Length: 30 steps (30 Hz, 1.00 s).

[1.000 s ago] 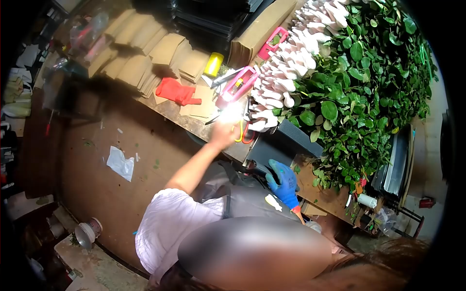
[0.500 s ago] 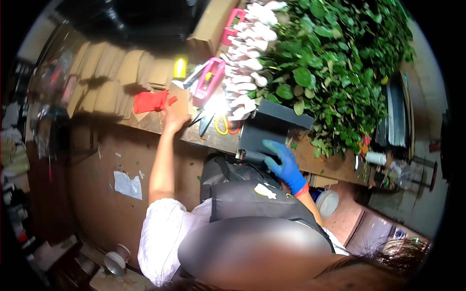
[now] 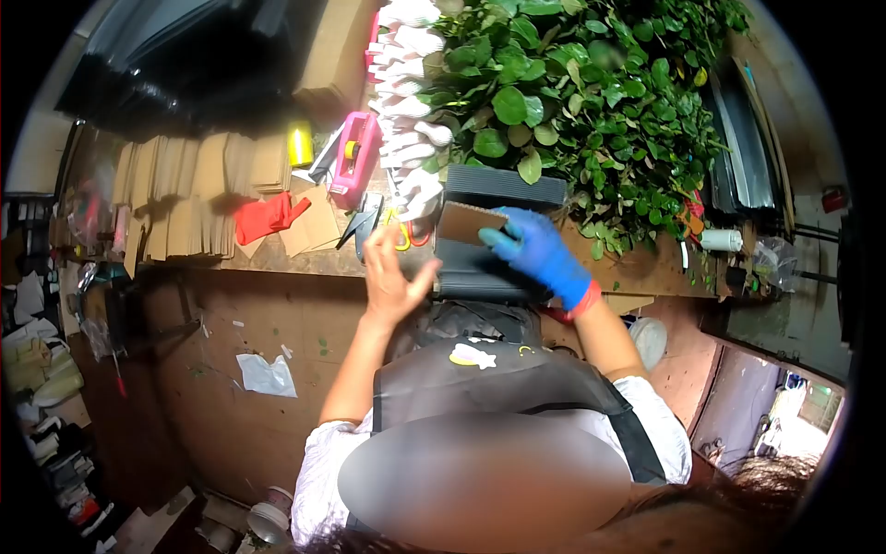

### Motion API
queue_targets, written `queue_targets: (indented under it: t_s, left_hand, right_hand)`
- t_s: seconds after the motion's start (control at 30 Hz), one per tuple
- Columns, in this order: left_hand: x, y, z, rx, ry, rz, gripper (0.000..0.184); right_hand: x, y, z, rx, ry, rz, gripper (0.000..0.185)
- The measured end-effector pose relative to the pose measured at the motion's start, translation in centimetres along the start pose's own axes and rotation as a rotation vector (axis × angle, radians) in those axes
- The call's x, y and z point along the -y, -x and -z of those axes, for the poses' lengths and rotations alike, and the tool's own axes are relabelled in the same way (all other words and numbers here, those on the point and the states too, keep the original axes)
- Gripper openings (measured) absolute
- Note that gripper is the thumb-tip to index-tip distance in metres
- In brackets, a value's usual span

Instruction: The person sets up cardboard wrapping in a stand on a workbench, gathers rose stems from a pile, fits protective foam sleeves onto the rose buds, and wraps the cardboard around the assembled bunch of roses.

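My bare left hand is raised above the bench's front edge, fingers apart and nothing in them. Close behind it lie scissors with yellow and red handles. In a blue glove with a red cuff, my right hand grips a small brown cardboard piece between thumb and fingers. The cardboard is over a black corrugated sheet, whose raised ribbed far side stands up and whose near edge is by my apron. A dark-handled cutting tool rests left of the scissors.
Leafy green stems are heaped at the back right. White netted bundles line their left side. A pink tape dispenser, yellow roll, red cloth and stacked cardboard pieces are on the left.
My left hand has come back right from the cardboard beside the red cloth and is now free. A cardboard piece is now in my right hand, which has moved up over the black sheet.
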<state>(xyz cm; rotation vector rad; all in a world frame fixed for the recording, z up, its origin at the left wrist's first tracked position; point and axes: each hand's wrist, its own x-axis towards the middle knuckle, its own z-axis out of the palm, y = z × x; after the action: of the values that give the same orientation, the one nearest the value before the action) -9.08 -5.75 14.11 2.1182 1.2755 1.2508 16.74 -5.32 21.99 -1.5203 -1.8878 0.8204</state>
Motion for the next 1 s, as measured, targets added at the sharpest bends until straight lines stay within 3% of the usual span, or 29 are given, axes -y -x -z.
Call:
queue_targets:
  t_s: [0.03, 0.1, 0.2, 0.23, 0.33, 0.53, 0.6, 0.63, 0.67, 0.73, 0.87, 0.9, 0.97, 1.0]
  left_hand:
    - [0.9, -0.1, -0.3, -0.013, -0.038, 0.072, 0.069]
    - [3.4, 0.8, -0.8, 0.076, -0.15, 0.134, 0.042]
    - [5.3, 1.3, -2.3, 0.3, -0.142, 0.141, 0.026]
    - [5.6, 0.9, -3.0, 0.278, -0.18, 0.027, 0.021]
    - [7.3, 0.3, -4.6, 0.517, -0.201, -0.04, 0.023]
    - [6.9, -1.5, -9.5, 0.69, -0.049, -0.436, 0.03]
    - [7.1, -1.7, -10.7, 0.79, -0.045, -0.442, 0.028]
    - [7.2, -1.8, -11.2, 0.844, -0.044, -0.448, 0.027]
    - [7.4, -1.6, -11.7, 0.739, -0.005, -0.473, 0.019]
    - [7.9, -1.5, -12.3, 0.777, -0.042, -0.457, 0.018]
    - [7.9, -0.7, -12.9, 0.761, -0.102, -0.488, 0.013]
    - [7.8, -0.7, -13.0, 0.741, -0.103, -0.497, 0.013]
    - [6.0, -0.9, -12.4, 0.773, -0.153, -0.426, 0.022]
    - [5.8, -1.0, -12.3, 0.757, -0.106, -0.429, 0.023]
  right_hand:
    - [-1.2, -0.6, 1.3, 0.254, 0.003, -0.198, 0.032]
    - [-6.4, -0.3, -0.1, 0.399, 0.023, -0.268, 0.032]
    - [-14.1, 0.2, -5.3, 0.519, -0.474, -0.56, 0.031]
    - [-15.4, -0.1, -6.0, 0.533, -0.483, -0.608, 0.031]
    - [-17.0, -0.5, -8.0, 0.533, -0.506, -0.746, 0.033]
    - [-17.7, -0.2, -9.4, 0.478, -0.499, -0.707, 0.039]
    - [-18.4, -0.1, -9.9, 0.468, -0.428, -0.639, 0.041]
    - [-17.8, -0.2, -9.8, 0.47, -0.352, -0.653, 0.043]
    - [-17.8, -0.2, -10.1, 0.449, -0.161, -0.548, 0.045]
    - [-17.0, -0.8, -9.9, 0.43, 0.193, -0.391, 0.05]
    - [-14.4, -1.1, -7.9, 0.53, 0.445, -0.435, 0.05]
    - [-12.9, -0.9, -6.2, 0.583, 0.449, -0.36, 0.054]
    - [-8.7, -0.5, -0.9, 0.473, 0.03, -0.307, 0.044]
    - [-7.9, -0.3, 1.4, 0.268, -0.074, -0.254, 0.036]
